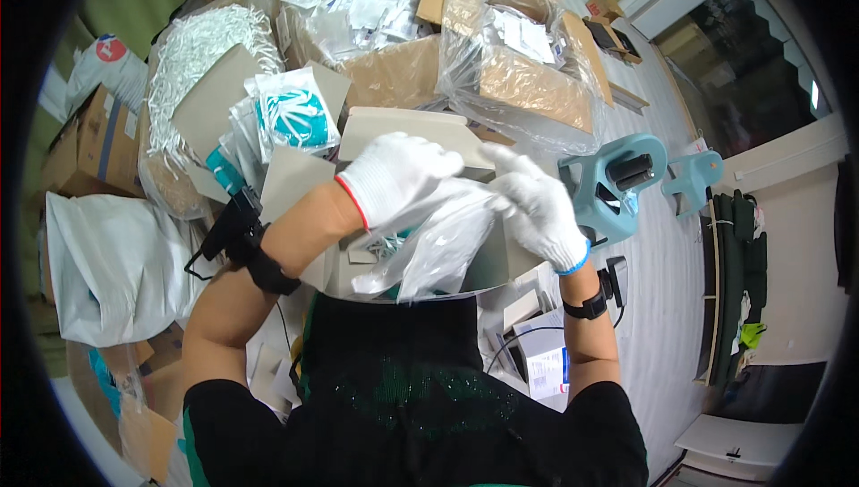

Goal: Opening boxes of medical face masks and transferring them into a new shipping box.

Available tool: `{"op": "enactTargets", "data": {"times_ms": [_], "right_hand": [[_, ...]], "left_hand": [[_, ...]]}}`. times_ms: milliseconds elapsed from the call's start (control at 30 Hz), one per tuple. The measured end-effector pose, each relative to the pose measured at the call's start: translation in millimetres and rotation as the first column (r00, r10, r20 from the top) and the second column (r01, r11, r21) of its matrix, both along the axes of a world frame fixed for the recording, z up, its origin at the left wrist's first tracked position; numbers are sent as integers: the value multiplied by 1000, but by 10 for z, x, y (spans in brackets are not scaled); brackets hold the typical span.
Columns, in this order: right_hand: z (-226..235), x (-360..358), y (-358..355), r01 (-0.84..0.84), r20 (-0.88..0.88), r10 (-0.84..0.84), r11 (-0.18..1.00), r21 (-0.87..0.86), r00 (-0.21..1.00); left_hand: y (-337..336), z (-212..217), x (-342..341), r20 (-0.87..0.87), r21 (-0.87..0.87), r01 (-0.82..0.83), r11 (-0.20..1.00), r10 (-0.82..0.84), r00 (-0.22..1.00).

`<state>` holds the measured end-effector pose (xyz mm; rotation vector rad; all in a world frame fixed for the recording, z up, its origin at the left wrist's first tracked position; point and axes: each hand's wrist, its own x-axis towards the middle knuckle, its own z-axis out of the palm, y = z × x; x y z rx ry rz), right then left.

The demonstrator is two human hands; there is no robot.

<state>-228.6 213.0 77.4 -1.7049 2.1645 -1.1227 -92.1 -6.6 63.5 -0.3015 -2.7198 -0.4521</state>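
My left hand (403, 175), in a white knit glove with a red cuff, has its fingers curled at the upper edge of a translucent white plastic bag (438, 245). My right hand (541, 211), gloved in white with a blue cuff, pinches the bag's upper right side, one finger stretched out. The bag looks smeared by motion and hangs over an open grey cardboard box (407, 132) in front of my body. Inside the box, teal and white pieces (389, 243) show partly; the bag and my arms hide the rest.
Left of the box, another open carton holds flat packets with teal contents (293, 111). Beyond stand large cartons of white strips (210, 57), white packets (358, 8) and a plastic-lined carton (537, 84). Blue-green stools (617, 183) stand to the right. A white sack (121, 263) lies left.
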Motion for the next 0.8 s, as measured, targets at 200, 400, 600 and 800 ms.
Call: {"op": "enactTargets", "data": {"times_ms": [200, 400, 600, 800], "right_hand": [[177, 0, -170, 67, 378, -127, 983, 169, 917], [477, -856, -165, 404, 592, -279, 910, -87, 756], [76, -3038, -422, 492, 866, -12, 827, -272, 500], [-22, -3798, -1043, 629, 936, 233, 694, -349, 262]], "left_hand": [[-87, 251, 22, -180, 503, 26, 864, 75, 981], [-258, 58, 620, 151, 554, -510, 658, 523, 839], [-208, -284, 941, 102, 287, -648, 706, 650, 753], [-93, -377, 1083, 182, 229, -723, 652, 701, 690]]}}
